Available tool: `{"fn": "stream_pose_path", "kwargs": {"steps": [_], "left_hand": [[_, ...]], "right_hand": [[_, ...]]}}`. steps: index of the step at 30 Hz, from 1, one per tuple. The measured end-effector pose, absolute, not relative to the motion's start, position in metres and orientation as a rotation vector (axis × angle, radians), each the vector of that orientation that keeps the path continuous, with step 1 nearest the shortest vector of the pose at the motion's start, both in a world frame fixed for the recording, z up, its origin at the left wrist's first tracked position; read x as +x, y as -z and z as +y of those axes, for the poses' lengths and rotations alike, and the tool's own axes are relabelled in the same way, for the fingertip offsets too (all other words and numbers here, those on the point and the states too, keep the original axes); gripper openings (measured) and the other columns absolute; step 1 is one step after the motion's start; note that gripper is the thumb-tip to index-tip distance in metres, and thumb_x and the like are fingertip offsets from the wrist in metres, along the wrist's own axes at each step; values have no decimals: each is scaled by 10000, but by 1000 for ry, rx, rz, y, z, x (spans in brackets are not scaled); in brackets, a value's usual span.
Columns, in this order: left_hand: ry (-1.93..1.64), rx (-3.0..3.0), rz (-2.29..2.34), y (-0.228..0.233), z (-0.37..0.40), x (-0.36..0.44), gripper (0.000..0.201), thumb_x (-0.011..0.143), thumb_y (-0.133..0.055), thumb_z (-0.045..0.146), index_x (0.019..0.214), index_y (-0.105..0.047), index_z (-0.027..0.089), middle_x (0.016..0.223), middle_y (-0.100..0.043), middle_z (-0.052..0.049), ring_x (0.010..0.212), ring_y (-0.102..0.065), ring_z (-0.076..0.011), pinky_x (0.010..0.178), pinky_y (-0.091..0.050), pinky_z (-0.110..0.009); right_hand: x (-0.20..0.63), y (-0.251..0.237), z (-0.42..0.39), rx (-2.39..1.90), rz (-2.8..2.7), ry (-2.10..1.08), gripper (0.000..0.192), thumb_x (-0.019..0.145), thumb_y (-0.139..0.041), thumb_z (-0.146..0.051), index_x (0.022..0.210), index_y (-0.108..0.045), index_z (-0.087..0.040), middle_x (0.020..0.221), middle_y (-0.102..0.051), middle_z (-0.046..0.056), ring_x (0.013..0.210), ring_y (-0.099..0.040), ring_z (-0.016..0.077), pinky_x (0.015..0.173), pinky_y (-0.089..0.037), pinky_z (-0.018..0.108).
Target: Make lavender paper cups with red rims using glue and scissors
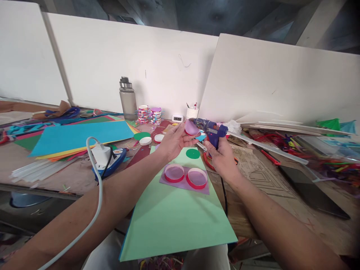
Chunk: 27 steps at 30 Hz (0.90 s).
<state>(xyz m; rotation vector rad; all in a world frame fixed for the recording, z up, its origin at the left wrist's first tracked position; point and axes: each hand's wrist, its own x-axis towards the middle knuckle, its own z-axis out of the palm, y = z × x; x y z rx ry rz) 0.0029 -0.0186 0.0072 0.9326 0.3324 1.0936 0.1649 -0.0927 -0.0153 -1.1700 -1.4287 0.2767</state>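
Right grip [222,153] around glue gun [212,131]

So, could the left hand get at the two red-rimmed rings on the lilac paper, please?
Probably yes: the left hand holds a lilac disc, but the red-rimmed rings lie just below it on the lilac paper, uncovered.

Both forearms are bare from the elbow down — no sleeves, no watch, no bracelet, no gloves. The left hand [174,142] and the right hand [222,157] carry no rings that can be made out. Pale cloth — apparently trousers — shows at the lap below.
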Motion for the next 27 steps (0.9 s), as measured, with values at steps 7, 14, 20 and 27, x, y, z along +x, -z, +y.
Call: {"fn": "stream_pose_path", "kwargs": {"steps": [7,14,20,27], "left_hand": [[-1082,970,326,-7,-19,2,271,919,-728,389,1051,-676,158,994,-773,-99,977,-772,-257,1009,-554,-479],[-1092,962,350,-9,-19,3,238,926,-719,372,998,-672,149,982,-776,-98,925,-778,-246,993,-569,-487],[-1100,947,358,-10,-20,4,212,943,-698,353,973,-668,146,941,-780,-88,900,-780,-232,988,-582,-471],[-1116,971,357,-10,-21,4,254,927,-717,372,963,-655,128,957,-770,-110,948,-781,-270,997,-569,-511]], "right_hand": [[166,19,-92,-1174,-1446,-276,231,934,-604,-422,1083,-577,-248,1021,-698,59,963,-640,266,885,-492,431],[166,20,-93,-1214,-1485,-274,228,921,-606,-422,1066,-586,-247,937,-688,49,857,-628,260,823,-480,422],[165,19,-95,-1228,-1524,-226,270,932,-598,-421,1132,-598,-238,1025,-697,76,917,-608,265,875,-476,440],[167,20,-94,-1221,-1475,-246,254,930,-606,-410,1112,-602,-233,996,-707,66,893,-630,256,867,-497,442]]}}
